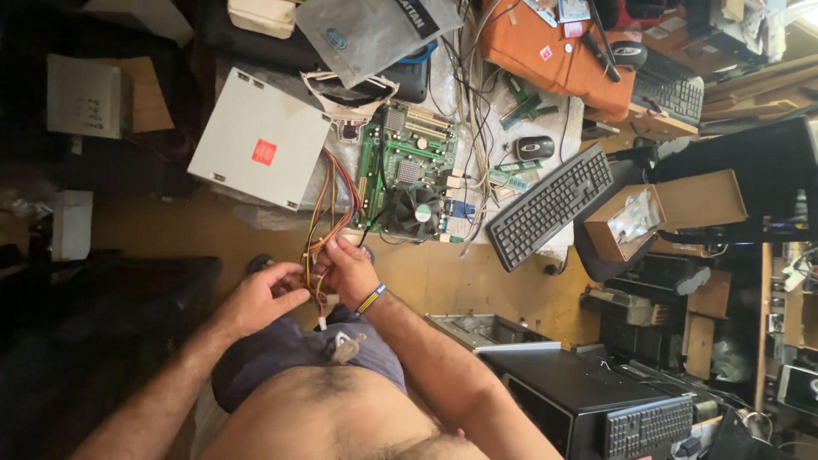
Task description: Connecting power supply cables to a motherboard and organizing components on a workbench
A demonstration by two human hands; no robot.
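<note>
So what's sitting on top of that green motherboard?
On the green motherboard sits a black cooler fan and a small silver heatsink. A clear plastic bag covers its far edge, so what lies there is hidden.

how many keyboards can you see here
3: a black keyboard right of the green motherboard, another by the orange cloth at top right, one at bottom right. Clutter may hide more.

Green motherboard (407, 175) with a black fan (418, 210) — red, yellow and orange wires (328, 213); grey power supply box (260, 140) bearing a red sticker (264, 152); black keyboard (550, 206).
</note>
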